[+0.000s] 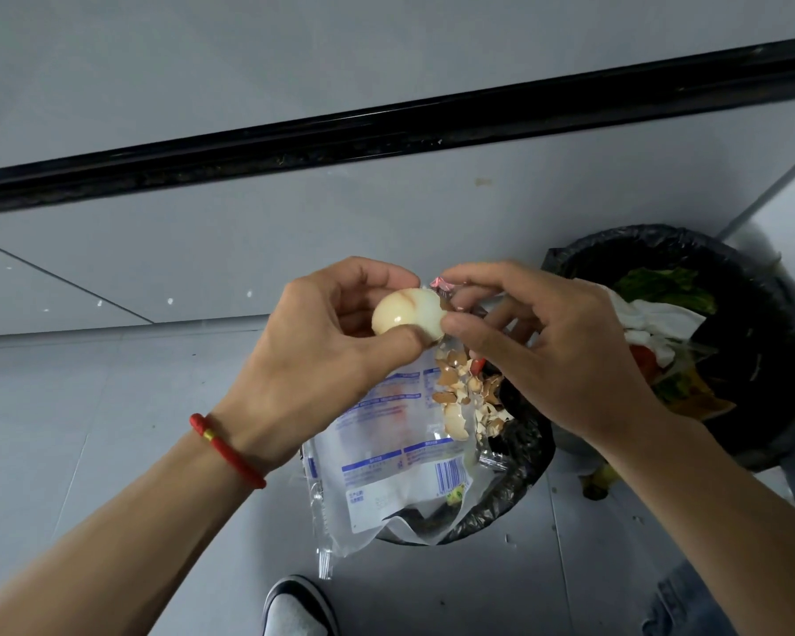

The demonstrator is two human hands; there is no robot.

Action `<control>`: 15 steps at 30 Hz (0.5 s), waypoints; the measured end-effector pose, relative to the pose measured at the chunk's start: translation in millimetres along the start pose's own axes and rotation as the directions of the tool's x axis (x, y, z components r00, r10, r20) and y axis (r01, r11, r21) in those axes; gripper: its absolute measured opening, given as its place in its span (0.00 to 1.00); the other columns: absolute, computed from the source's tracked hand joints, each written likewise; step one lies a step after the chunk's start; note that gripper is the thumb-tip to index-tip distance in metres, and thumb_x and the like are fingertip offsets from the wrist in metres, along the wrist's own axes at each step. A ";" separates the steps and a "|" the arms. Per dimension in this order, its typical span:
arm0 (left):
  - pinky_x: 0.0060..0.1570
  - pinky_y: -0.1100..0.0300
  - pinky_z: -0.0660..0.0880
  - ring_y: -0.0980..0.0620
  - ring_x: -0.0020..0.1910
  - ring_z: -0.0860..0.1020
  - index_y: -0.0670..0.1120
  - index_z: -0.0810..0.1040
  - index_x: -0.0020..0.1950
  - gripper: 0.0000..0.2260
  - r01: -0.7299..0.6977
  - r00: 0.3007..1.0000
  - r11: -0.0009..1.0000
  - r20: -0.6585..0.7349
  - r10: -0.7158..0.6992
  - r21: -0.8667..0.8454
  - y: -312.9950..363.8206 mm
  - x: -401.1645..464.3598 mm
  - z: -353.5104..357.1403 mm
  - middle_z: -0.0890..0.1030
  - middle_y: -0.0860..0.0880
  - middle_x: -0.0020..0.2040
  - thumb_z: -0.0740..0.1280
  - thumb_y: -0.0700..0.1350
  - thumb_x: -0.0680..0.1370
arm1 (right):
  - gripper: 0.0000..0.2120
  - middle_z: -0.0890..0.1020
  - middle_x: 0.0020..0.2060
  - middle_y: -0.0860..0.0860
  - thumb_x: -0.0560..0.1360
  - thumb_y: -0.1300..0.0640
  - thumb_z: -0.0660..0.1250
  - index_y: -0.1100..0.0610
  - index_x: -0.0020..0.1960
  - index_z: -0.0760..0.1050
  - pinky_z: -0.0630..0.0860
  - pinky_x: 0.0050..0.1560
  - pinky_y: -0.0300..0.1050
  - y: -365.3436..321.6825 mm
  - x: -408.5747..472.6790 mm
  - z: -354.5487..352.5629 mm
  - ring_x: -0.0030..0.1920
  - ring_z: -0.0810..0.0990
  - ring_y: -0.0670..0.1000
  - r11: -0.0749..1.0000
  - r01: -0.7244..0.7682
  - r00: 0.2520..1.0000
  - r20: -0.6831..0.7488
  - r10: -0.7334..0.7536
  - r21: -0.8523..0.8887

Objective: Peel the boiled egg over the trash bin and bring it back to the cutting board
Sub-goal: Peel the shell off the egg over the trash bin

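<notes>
The boiled egg (pixel 402 312), mostly bare and glossy white, sits between the thumb and fingers of my left hand (pixel 327 351). My right hand (pixel 547 351) pinches a bit of shell at the egg's right end with thumb and forefinger. Both hands hover above a trash bin (pixel 519 470) lined with a black bag. Brown eggshell pieces (pixel 467 397) lie on a clear plastic wrapper (pixel 386 465) draped over that bin. The cutting board is out of view.
A second black-lined bin (pixel 762 323) at the right holds vegetable scraps and white tissue. A dark floor strip (pixel 386 126) runs across the grey tiled floor. My shoe (pixel 294 608) shows at the bottom edge. A red cord bracelet (pixel 226 447) circles my left wrist.
</notes>
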State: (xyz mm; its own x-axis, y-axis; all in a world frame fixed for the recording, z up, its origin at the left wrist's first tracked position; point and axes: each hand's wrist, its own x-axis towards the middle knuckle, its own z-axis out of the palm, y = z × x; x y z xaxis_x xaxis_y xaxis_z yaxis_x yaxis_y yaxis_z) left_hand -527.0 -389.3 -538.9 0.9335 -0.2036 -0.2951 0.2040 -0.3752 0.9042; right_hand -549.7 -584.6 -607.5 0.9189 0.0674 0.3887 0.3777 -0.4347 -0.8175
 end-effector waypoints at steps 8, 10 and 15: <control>0.55 0.44 0.83 0.41 0.48 0.87 0.45 0.83 0.53 0.15 -0.033 0.999 0.999 0.041 0.033 0.007 0.7 -3.6 -1.9 0.88 0.42 0.48 0.81 0.42 0.69 | 0.10 0.86 0.35 0.49 0.79 0.59 0.71 0.62 0.56 0.86 0.74 0.42 0.23 -1.9 -0.7 0.3 0.31 0.81 0.38 0.994 0.104 0.995 -0.013 -0.104 0.029; 0.54 0.44 0.84 0.41 0.47 0.87 0.45 0.83 0.53 0.13 -0.030 0.999 1.000 0.029 0.030 -0.001 -1.2 -3.0 -1.0 0.88 0.43 0.47 0.79 0.42 0.70 | 0.07 0.86 0.33 0.53 0.79 0.63 0.71 0.63 0.54 0.86 0.72 0.46 0.22 -2.8 -2.3 1.8 0.31 0.78 0.37 0.987 0.151 0.988 -0.034 -0.153 -0.063; 0.48 0.57 0.85 0.46 0.45 0.87 0.45 0.83 0.53 0.14 -0.059 0.997 0.998 0.050 0.058 0.026 -3.4 -2.1 0.2 0.88 0.44 0.47 0.79 0.36 0.70 | 0.04 0.86 0.34 0.55 0.79 0.66 0.72 0.65 0.47 0.86 0.79 0.33 0.47 -0.1 -4.7 7.0 0.31 0.83 0.53 0.975 0.152 0.977 -0.125 -0.173 -0.165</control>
State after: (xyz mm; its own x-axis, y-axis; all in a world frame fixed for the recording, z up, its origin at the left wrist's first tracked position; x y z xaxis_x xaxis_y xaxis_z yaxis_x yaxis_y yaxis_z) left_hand -529.7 -387.8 -541.4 0.9280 -0.2694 -0.2574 0.1410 -0.3857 0.9118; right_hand -553.3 -578.6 -612.2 0.8182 0.0292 0.5743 0.4888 -0.5613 -0.6679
